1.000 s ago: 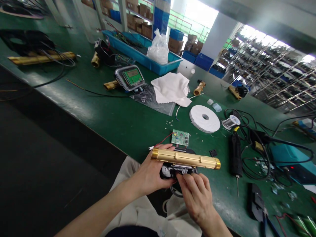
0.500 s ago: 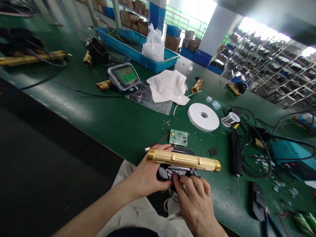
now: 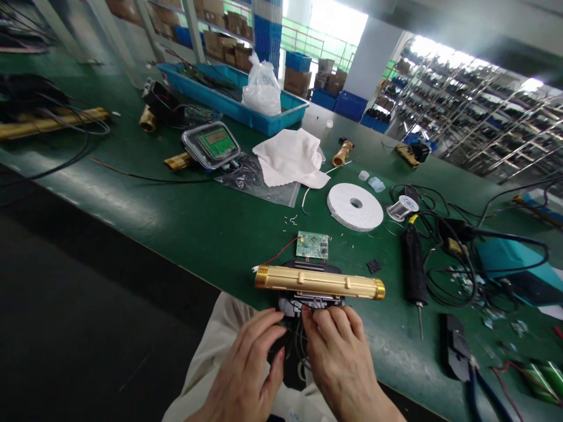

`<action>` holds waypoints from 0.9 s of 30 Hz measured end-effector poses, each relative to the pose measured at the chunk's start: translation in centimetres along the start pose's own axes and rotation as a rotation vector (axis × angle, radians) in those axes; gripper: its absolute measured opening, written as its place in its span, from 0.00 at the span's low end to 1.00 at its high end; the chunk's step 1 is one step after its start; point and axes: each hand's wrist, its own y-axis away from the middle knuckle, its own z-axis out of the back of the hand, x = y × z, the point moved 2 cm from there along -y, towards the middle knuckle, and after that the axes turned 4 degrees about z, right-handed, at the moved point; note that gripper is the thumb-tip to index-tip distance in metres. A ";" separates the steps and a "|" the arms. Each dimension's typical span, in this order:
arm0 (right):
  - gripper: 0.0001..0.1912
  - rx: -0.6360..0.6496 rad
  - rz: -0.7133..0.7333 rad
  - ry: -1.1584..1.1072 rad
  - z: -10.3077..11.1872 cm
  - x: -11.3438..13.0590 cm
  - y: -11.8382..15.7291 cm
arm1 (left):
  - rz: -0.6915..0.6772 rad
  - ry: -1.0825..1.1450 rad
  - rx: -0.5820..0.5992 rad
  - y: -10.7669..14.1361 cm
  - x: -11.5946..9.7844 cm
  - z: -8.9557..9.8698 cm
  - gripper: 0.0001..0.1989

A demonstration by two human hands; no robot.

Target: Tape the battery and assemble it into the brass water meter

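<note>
A left hand (image 3: 241, 372) and a right hand (image 3: 338, 364) work at the lower middle of the frame, curled just apart at the near edge of a black housing (image 3: 310, 303). The housing sits beneath a brass pipe (image 3: 319, 282) lying across the green surface (image 3: 176, 234). Black wires (image 3: 299, 346) run down between the hands; whether either grip is clamped on the wires or the housing cannot be told. A circuit board (image 3: 312, 245) with a red wire (image 3: 277, 257) lies just above the pipe. A white tape roll (image 3: 369, 211) and a solder spool (image 3: 402, 208) sit to the right, a blue tray (image 3: 233, 102) at upper left.
</note>
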 end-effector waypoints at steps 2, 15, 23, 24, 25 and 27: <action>0.17 -0.009 -0.009 0.000 0.1 0.0 -0.1 | -0.160 -0.126 0.012 0.4 -0.6 -0.3 0.20; 0.11 -0.042 0.023 0.056 0.4 0.0 -1.5 | -0.438 -0.438 -0.012 0.4 0.2 -2.7 0.18; 0.09 -0.128 0.043 0.211 0.6 1.4 -2.7 | -0.320 -0.372 -0.099 0.6 -0.2 -4.7 0.26; 0.10 -0.145 0.042 0.230 0.4 1.5 -2.8 | -0.312 -0.361 -0.105 0.5 -0.2 -4.8 0.27; 0.11 -0.159 0.038 0.242 0.2 1.6 -2.8 | -0.305 -0.353 -0.110 0.5 -0.2 -4.8 0.28; 0.12 -0.165 0.024 0.245 0.0 1.7 -2.7 | -0.299 -0.343 -0.106 0.4 -0.1 -4.7 0.29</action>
